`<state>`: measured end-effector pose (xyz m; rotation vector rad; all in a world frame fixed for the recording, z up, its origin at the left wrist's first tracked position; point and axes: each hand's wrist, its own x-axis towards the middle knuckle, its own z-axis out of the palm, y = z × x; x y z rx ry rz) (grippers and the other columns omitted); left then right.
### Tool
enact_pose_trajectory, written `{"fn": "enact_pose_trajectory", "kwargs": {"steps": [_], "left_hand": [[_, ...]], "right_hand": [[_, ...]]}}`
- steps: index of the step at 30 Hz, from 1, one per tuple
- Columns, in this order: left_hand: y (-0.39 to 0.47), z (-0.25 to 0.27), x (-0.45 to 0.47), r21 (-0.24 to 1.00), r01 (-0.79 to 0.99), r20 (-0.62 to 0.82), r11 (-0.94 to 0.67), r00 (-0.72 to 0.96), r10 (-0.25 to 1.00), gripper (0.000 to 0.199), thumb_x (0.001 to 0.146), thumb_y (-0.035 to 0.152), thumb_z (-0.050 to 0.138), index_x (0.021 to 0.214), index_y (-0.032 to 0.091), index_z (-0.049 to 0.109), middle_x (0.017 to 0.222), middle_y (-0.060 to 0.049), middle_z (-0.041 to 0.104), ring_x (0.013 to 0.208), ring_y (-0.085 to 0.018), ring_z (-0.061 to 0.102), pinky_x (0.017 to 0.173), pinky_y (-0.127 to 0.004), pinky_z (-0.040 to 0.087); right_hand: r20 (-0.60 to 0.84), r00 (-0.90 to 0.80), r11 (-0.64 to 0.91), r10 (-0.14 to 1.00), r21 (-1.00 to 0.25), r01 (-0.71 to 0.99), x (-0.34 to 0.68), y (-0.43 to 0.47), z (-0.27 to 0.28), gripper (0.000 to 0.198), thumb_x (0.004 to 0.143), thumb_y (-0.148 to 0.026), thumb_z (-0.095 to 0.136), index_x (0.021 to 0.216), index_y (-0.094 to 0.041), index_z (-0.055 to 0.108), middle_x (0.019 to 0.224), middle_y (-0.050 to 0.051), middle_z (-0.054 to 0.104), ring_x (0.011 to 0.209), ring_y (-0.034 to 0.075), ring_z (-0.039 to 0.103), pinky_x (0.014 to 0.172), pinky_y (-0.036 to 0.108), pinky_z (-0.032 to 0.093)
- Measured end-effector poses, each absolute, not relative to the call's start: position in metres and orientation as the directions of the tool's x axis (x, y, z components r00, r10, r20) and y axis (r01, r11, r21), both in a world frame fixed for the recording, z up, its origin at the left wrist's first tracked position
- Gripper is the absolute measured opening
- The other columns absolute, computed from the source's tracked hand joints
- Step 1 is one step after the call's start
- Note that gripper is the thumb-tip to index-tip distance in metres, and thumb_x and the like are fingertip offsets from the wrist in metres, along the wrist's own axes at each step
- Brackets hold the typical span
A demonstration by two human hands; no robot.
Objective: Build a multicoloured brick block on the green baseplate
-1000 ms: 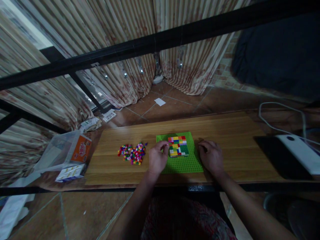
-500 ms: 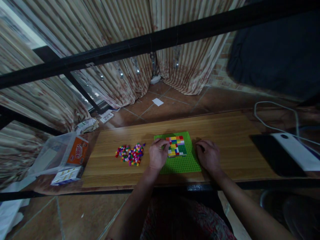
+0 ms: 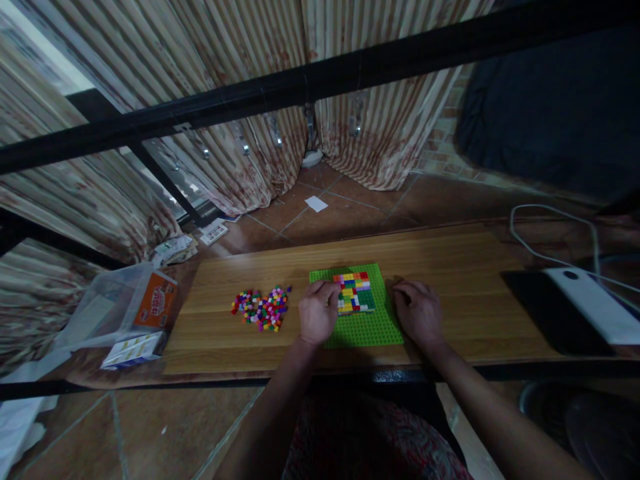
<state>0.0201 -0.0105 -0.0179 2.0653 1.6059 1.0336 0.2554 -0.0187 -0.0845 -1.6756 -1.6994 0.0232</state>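
Observation:
A green studded baseplate (image 3: 367, 332) lies on the wooden board. On its upper part, coloured toy bricks (image 3: 356, 293) are set edge to edge in a block of red, yellow, white, blue and green. My left hand (image 3: 319, 313) is over the plate's left side, thumb and forefinger pinched at the block's left edge; whatever is between the fingertips is hidden. Just right of the plate, my right hand (image 3: 420, 312) rests on the board with its fingers curled in and nothing visible in them. Loose small bricks (image 3: 263, 309) lie in a pile left of my left hand.
The wooden board (image 3: 465, 267) spans a black-framed table. At its left are a clear plastic bin (image 3: 113, 307) with an orange label and a small white box (image 3: 134, 351). A black-and-white flat object (image 3: 560, 310) and a white cable (image 3: 555, 208) are at the right.
My left fingers have drawn slightly down and closer together at the block's left edge. My right hand stays beside the plate, and the view has shifted slightly.

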Motion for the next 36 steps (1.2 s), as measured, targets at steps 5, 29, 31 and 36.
{"fn": "enact_pose_trajectory", "kwargs": {"steps": [5, 29, 31, 36], "left_hand": [[-0.012, -0.023, 0.019, 0.597, 0.721, 0.375, -0.351, 0.136, 0.917, 0.024, 0.091, 0.02, 0.05, 0.096, 0.026, 0.073, 0.097, -0.005, 0.068, 0.093, -0.017, 0.062, 0.085, -0.029, 0.048], [-0.03, -0.029, 0.017, 0.453, 0.812, 0.35, -0.367, 0.216, 0.911, 0.035, 0.092, 0.014, 0.043, 0.123, 0.021, 0.057, 0.11, -0.007, 0.067, 0.102, -0.018, 0.06, 0.093, -0.031, 0.051], [-0.04, -0.029, 0.011, 0.512, 0.791, 0.386, -0.335, 0.137, 0.912, 0.033, 0.092, 0.015, 0.042, 0.12, 0.021, 0.059, 0.107, -0.007, 0.068, 0.101, -0.017, 0.061, 0.092, -0.031, 0.051], [-0.069, -0.033, -0.037, 0.586, 0.8, 0.356, -0.129, -0.11, 0.928, 0.024, 0.093, 0.017, 0.042, 0.1, 0.019, 0.065, 0.092, -0.006, 0.069, 0.089, -0.017, 0.063, 0.082, -0.029, 0.052]], "right_hand": [[0.455, 0.12, 0.139, 0.882, -0.495, 0.858, 0.256, -0.019, -0.084, 0.025, 0.089, -0.027, 0.047, 0.086, -0.02, 0.07, 0.096, 0.01, 0.07, 0.092, 0.025, 0.058, 0.084, 0.04, 0.043], [0.501, 0.048, 0.205, 0.864, -0.438, 0.875, 0.265, -0.017, -0.095, 0.025, 0.087, -0.032, 0.046, 0.085, -0.021, 0.069, 0.092, 0.009, 0.07, 0.087, 0.025, 0.06, 0.083, 0.039, 0.044], [0.51, 0.03, 0.219, 0.86, -0.421, 0.881, 0.266, -0.017, -0.096, 0.025, 0.087, -0.032, 0.046, 0.084, -0.021, 0.068, 0.091, 0.009, 0.07, 0.085, 0.025, 0.061, 0.083, 0.039, 0.045], [0.534, -0.005, 0.24, 0.846, -0.373, 0.896, 0.268, -0.017, -0.097, 0.026, 0.087, -0.033, 0.046, 0.084, -0.019, 0.068, 0.088, 0.011, 0.07, 0.082, 0.025, 0.061, 0.081, 0.039, 0.046]]}}
